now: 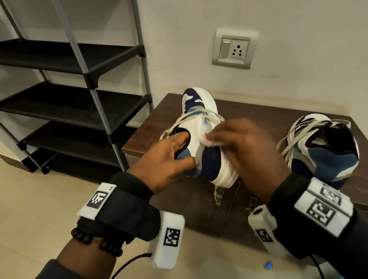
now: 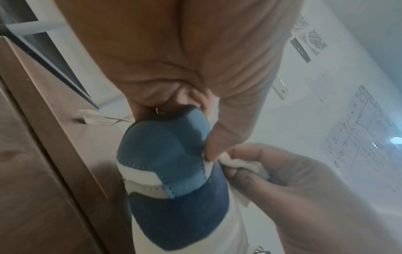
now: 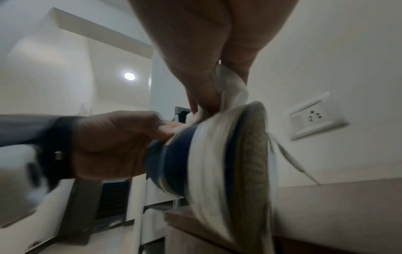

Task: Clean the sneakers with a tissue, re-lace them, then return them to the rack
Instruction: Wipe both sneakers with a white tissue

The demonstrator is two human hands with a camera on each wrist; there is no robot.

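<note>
A white, navy and blue sneaker (image 1: 201, 124) is tipped on its side over the brown cabinet top (image 1: 254, 120), heel toward me. My left hand (image 1: 171, 160) grips its heel collar, fingers inside the opening and thumb on the blue heel patch (image 2: 165, 151). My right hand (image 1: 243, 143) pinches a crumpled white tissue (image 1: 211, 140) against the shoe's white side, just above the navy heel (image 2: 180, 211). The tissue (image 3: 228, 86) bunches between thumb and fingers over the sole edge (image 3: 250, 154). The second sneaker (image 1: 320, 148) stands on the cabinet to the right, its laces loose.
A black and grey shoe rack (image 1: 70, 100) with bare shelves stands at the left against the wall. A wall socket (image 1: 233, 47) sits above the cabinet. Beige tiled floor (image 1: 34, 206) lies below, with a small blue scrap (image 1: 268, 265) on it.
</note>
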